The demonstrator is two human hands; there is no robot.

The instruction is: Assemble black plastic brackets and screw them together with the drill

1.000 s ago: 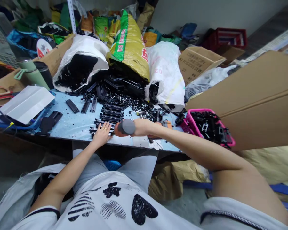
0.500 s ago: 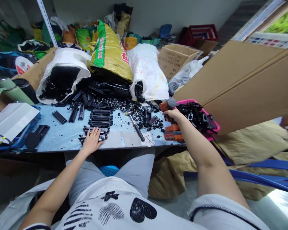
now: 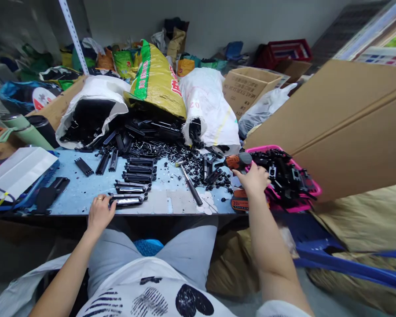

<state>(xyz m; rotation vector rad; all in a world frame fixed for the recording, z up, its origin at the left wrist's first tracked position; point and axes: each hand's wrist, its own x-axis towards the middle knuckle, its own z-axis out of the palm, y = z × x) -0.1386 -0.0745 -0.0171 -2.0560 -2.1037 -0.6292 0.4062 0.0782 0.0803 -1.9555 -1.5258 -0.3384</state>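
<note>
My left hand (image 3: 100, 213) is at the near edge of the table, its thumb and fingers closed around the left end of a long black plastic part (image 3: 128, 201). Behind that part lie several similar black plastic parts (image 3: 139, 169), lined up in a row. On the right, my right hand (image 3: 255, 178) is over the orange and black cordless drill (image 3: 237, 161), fingers apart and thumb beside its body. The drill stands upright on its battery; my hand hides its handle. A hammer (image 3: 192, 187) lies between my hands, its head pointing away from me.
Loose screws and small black pieces (image 3: 174, 152) are heaped mid-table. A pink basket (image 3: 312, 187) of black parts stands right of the drill, beside a large cardboard sheet (image 3: 356, 119). Open white (image 3: 115, 90) and yellow sacks (image 3: 158, 83) line the back. A green bottle (image 3: 29, 132) is at left.
My left hand has slid left from the tops of the nearest parts to one's end. My right hand has loosened from the drill's handle, and the drill's head has turned.
</note>
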